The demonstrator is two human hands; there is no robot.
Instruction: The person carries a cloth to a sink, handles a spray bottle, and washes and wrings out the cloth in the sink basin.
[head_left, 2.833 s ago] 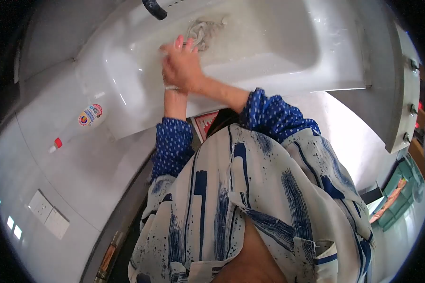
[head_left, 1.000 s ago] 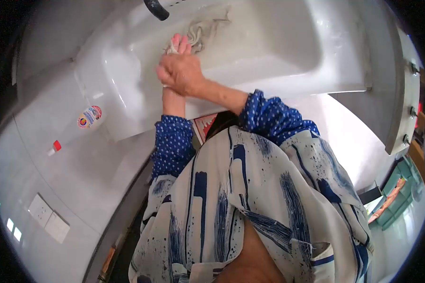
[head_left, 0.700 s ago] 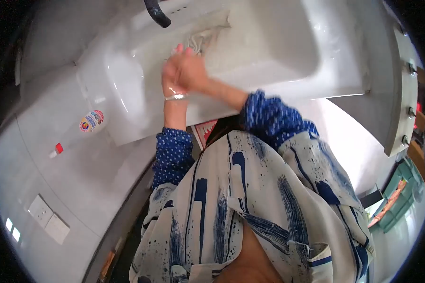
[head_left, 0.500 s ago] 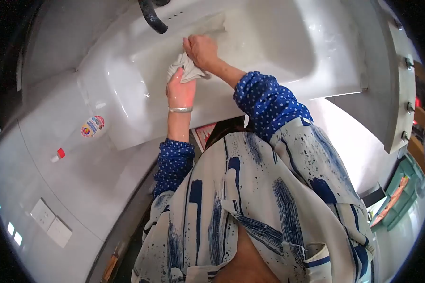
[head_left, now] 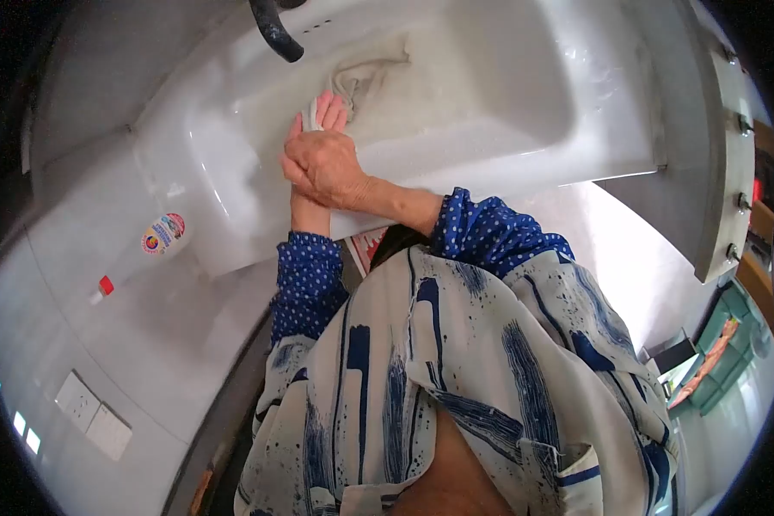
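A pale wet cloth (head_left: 359, 82) lies partly in cloudy water in the white sink (head_left: 456, 142), and one end of it runs up to my hands. My left hand (head_left: 329, 112) is palm up with its fingers stretched out, and a strip of the cloth lies across it. Over the palm and wrist, my right hand (head_left: 325, 168) is closed, pressed down on the left one. What the right fingers hold is hidden beneath them.
A black faucet (head_left: 277, 33) reaches over the sink's back edge. A clear bottle with a red cap (head_left: 163, 233) is at the left. Wall sockets (head_left: 77, 400) are at lower left, a cabinet with knobs (head_left: 722, 172) at right, a green bin (head_left: 731, 344) at lower right.
Half a second ago my hands were apart with bunched cloth between them. Now my right hand has moved down and left onto my left hand, and the cloth is spread back in the water.
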